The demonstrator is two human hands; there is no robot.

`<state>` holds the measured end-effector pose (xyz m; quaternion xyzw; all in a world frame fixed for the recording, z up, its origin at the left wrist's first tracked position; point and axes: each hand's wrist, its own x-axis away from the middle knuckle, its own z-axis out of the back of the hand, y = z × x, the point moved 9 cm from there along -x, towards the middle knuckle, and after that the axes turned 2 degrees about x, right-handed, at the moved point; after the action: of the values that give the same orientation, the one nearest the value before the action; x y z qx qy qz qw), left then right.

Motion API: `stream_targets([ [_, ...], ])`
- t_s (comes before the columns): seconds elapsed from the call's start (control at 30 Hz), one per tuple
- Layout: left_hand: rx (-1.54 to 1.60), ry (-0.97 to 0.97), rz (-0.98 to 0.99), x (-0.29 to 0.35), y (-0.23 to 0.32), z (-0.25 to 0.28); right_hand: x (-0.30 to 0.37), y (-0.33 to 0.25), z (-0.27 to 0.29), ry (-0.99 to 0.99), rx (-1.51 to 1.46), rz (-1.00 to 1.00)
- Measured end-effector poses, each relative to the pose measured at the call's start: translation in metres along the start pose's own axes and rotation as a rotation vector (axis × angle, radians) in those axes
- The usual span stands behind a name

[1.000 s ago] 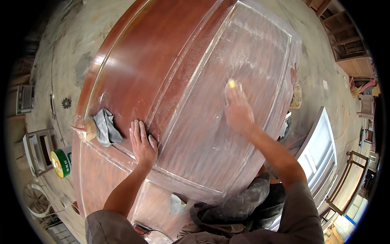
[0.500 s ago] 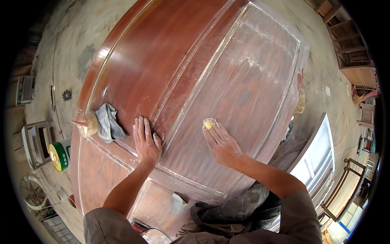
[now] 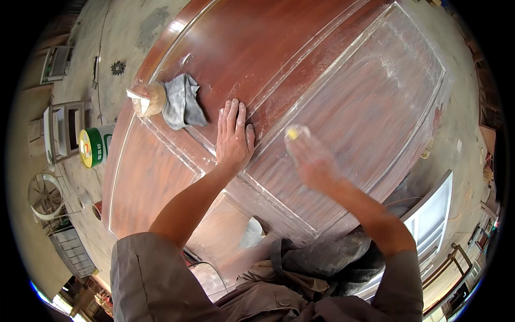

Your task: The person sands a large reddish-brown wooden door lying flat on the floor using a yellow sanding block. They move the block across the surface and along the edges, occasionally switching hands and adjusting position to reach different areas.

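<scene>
A large reddish-brown panelled wooden door (image 3: 359, 134) lies before me, its right panel covered with pale dust and streaks. My left hand (image 3: 234, 134) rests flat on it beside the moulding, fingers stretched, holding nothing. On the right panel my right hand (image 3: 314, 161) is blurred. Its fingers press together over a thin pale piece that looks like sandpaper, mostly hidden beneath them. A yellow wrap (image 3: 293, 132) shows on one finger. Left of my left hand lies a crumpled grey cloth (image 3: 185, 102), against a rounded tan thing (image 3: 150, 99) with a white strip on top.
A curled grey-white sheet (image 3: 252, 234) lies on the wood near my lap. On the floor at left stand a green and yellow bucket (image 3: 95, 146) and a frame (image 3: 64, 131); a toothed blade (image 3: 118, 67) lies farther back. A white panel (image 3: 432, 212) leans at right.
The whole view has shifted, with the door appearing farther right and higher. My right hand has slid toward the near left corner of the dusty panel; my left hand stays in about the same place.
</scene>
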<state>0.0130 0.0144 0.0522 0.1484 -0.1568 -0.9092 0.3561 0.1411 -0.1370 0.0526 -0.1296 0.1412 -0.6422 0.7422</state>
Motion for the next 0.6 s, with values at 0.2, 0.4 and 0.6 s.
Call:
stream_targets([
  [0.2, 0.059, 0.048, 0.007, -0.003, -0.001, 0.006, -0.026, 0.013, 0.007, 0.104, 0.288, -0.143],
  [0.4, 0.139, 0.082, 0.035, 0.002, -0.006, 0.007, -0.005, -0.068, -0.021, -0.038, -0.032, -0.023],
  [0.6, 0.103, 0.095, 0.014, -0.001, -0.003, 0.009, -0.043, 0.039, 0.024, 0.018, 0.228, -0.321],
])
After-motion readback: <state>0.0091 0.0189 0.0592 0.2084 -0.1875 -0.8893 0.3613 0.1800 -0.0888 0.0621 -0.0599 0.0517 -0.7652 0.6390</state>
